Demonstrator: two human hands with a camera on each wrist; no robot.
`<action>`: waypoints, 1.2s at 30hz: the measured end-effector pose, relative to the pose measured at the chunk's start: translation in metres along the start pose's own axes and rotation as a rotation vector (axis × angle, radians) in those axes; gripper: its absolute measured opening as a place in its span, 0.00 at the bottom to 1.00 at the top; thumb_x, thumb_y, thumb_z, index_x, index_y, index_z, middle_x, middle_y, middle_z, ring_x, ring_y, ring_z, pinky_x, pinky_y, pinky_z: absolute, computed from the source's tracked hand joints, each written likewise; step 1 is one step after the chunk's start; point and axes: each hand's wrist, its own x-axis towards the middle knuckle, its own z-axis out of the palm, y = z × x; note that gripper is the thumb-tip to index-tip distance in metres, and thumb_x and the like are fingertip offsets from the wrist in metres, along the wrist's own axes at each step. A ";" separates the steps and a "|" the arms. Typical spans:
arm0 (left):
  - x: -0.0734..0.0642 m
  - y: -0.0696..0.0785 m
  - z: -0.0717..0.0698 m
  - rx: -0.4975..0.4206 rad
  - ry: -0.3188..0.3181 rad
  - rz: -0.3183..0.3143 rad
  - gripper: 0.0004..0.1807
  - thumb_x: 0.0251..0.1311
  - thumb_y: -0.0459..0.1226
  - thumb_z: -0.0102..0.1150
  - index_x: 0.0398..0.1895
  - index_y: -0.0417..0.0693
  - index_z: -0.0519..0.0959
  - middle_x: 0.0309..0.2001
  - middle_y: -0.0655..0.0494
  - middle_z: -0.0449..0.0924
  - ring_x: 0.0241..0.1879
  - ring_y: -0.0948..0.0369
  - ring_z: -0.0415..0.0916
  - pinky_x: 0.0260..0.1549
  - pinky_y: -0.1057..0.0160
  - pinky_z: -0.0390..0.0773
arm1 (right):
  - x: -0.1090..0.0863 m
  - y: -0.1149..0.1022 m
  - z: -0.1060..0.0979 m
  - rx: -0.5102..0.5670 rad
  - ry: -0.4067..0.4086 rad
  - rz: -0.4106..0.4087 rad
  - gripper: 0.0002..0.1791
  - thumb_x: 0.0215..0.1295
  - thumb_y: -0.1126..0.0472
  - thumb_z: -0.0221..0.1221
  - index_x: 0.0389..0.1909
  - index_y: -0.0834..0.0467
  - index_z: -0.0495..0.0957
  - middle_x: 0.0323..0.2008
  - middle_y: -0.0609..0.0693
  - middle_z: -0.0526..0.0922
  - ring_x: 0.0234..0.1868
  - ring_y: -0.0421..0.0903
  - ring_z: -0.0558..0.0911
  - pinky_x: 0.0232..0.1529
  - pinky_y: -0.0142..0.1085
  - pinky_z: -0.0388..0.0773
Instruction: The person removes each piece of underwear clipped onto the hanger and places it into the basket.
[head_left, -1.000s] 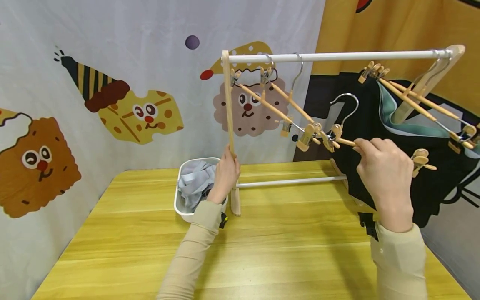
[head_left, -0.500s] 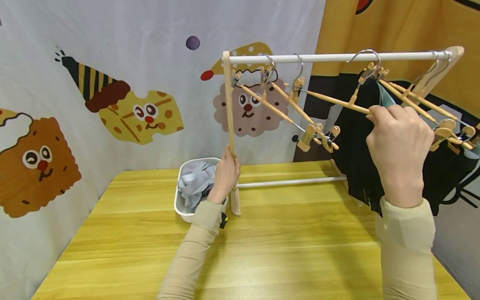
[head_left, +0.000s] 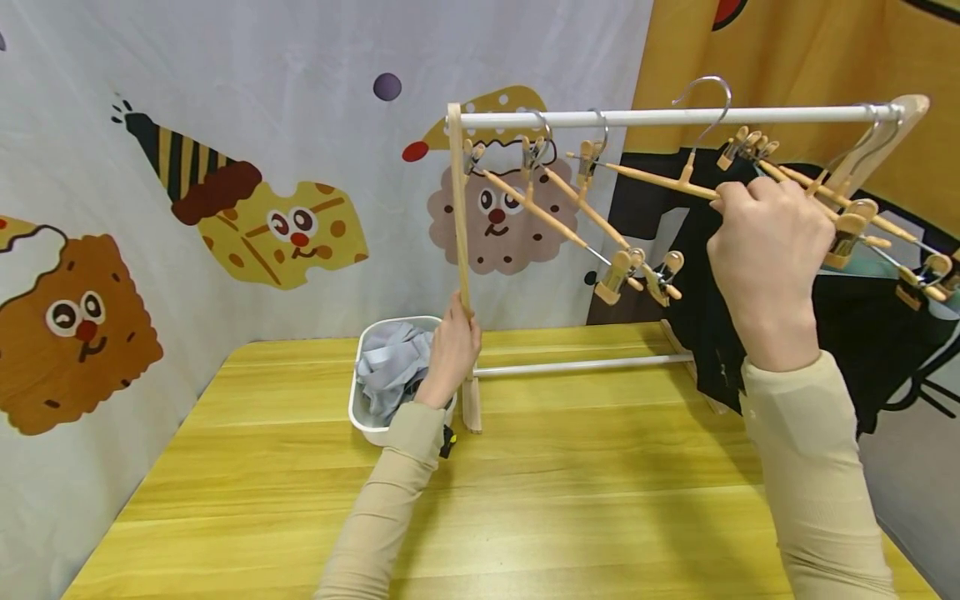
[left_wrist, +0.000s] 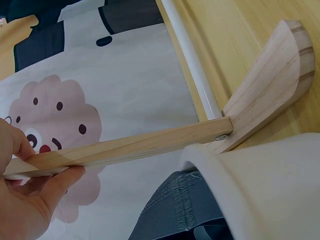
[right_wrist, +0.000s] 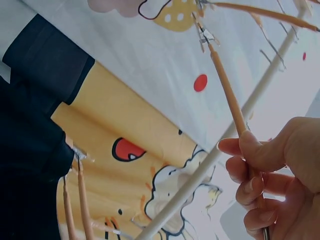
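My right hand (head_left: 772, 258) grips the wooden bar of a clip hanger (head_left: 660, 181), its fingers curled round it in the right wrist view too. The hanger's metal hook (head_left: 712, 92) stands at the height of the white rail (head_left: 637, 117); whether it touches the rail I cannot tell. Low on the left, my left hand (head_left: 452, 346) pinches the wooden upright (head_left: 459, 208) of the clothes rack between thumb and fingers, also plain in the left wrist view. Two bare clip hangers (head_left: 532, 208) hang at the rail's left end.
Dark garments (head_left: 862, 333) hang from clip hangers at the rail's right end. A white basket (head_left: 367, 429) with grey cloth (head_left: 393, 367) stands beside the rack's left foot (head_left: 471, 408), on a wooden table (head_left: 570, 500). A printed curtain (head_left: 300, 67) hangs behind.
My right hand has raised the clip hanger from below the rail to rail height, then shifted it a little left, its hook rising. My left hand stays on the upright.
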 end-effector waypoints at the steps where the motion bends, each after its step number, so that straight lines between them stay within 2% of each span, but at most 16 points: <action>1: 0.000 0.000 0.000 0.000 0.002 -0.001 0.23 0.66 0.31 0.47 0.62 0.30 0.59 0.38 0.39 0.80 0.27 0.45 0.80 0.22 0.53 0.79 | 0.001 -0.002 0.001 -0.013 -0.019 0.000 0.17 0.72 0.65 0.45 0.47 0.69 0.79 0.33 0.70 0.80 0.33 0.66 0.74 0.31 0.57 0.72; 6: 0.000 -0.001 0.001 -0.001 0.005 0.001 0.25 0.65 0.30 0.49 0.63 0.30 0.59 0.37 0.39 0.79 0.26 0.45 0.80 0.21 0.53 0.79 | 0.004 -0.010 0.007 -0.054 -0.058 -0.031 0.17 0.68 0.70 0.43 0.46 0.70 0.79 0.33 0.69 0.80 0.32 0.65 0.75 0.28 0.55 0.74; 12: 0.000 0.000 -0.001 -0.007 -0.004 0.002 0.24 0.66 0.30 0.48 0.63 0.30 0.58 0.37 0.38 0.79 0.26 0.46 0.79 0.21 0.54 0.79 | 0.000 -0.018 0.015 -0.082 -0.042 -0.097 0.14 0.58 0.77 0.48 0.42 0.71 0.79 0.32 0.68 0.80 0.34 0.64 0.76 0.29 0.51 0.75; 15: 0.000 0.000 -0.001 -0.006 -0.014 0.001 0.25 0.66 0.30 0.48 0.63 0.29 0.58 0.37 0.38 0.79 0.27 0.46 0.80 0.22 0.54 0.79 | -0.003 -0.023 0.018 -0.079 -0.009 -0.100 0.13 0.59 0.77 0.48 0.40 0.72 0.80 0.31 0.68 0.80 0.34 0.63 0.76 0.30 0.51 0.75; 18: 0.000 0.000 -0.001 -0.003 -0.023 0.000 0.24 0.67 0.31 0.47 0.64 0.29 0.58 0.38 0.38 0.79 0.28 0.46 0.80 0.22 0.55 0.80 | -0.006 -0.027 0.022 -0.058 0.037 -0.097 0.15 0.64 0.74 0.44 0.39 0.72 0.80 0.30 0.68 0.81 0.33 0.63 0.76 0.29 0.51 0.75; 24: 0.000 -0.001 -0.001 0.001 -0.025 -0.002 0.24 0.68 0.31 0.46 0.64 0.30 0.57 0.39 0.38 0.79 0.27 0.46 0.80 0.22 0.54 0.79 | -0.011 -0.035 0.027 -0.066 0.110 -0.084 0.17 0.70 0.71 0.41 0.41 0.70 0.80 0.31 0.67 0.82 0.33 0.62 0.76 0.29 0.49 0.75; 28: 0.000 0.000 0.000 -0.007 -0.021 -0.008 0.25 0.67 0.31 0.47 0.64 0.30 0.58 0.39 0.38 0.79 0.28 0.45 0.80 0.22 0.54 0.79 | -0.015 -0.037 0.031 -0.058 0.162 -0.107 0.18 0.73 0.70 0.40 0.44 0.69 0.80 0.35 0.65 0.82 0.37 0.61 0.76 0.34 0.50 0.75; 32: 0.000 0.000 -0.001 -0.012 -0.029 -0.018 0.25 0.67 0.31 0.46 0.65 0.30 0.57 0.39 0.38 0.79 0.29 0.46 0.80 0.22 0.54 0.79 | -0.019 -0.040 0.034 0.021 0.242 -0.170 0.18 0.74 0.68 0.41 0.44 0.69 0.80 0.41 0.64 0.82 0.46 0.60 0.77 0.44 0.51 0.77; 36: 0.000 0.001 -0.001 -0.012 -0.035 -0.025 0.25 0.67 0.31 0.47 0.65 0.31 0.57 0.39 0.38 0.79 0.29 0.46 0.80 0.23 0.54 0.79 | -0.025 -0.042 0.038 0.125 0.300 -0.297 0.15 0.72 0.69 0.45 0.44 0.69 0.81 0.44 0.64 0.82 0.51 0.59 0.77 0.49 0.50 0.78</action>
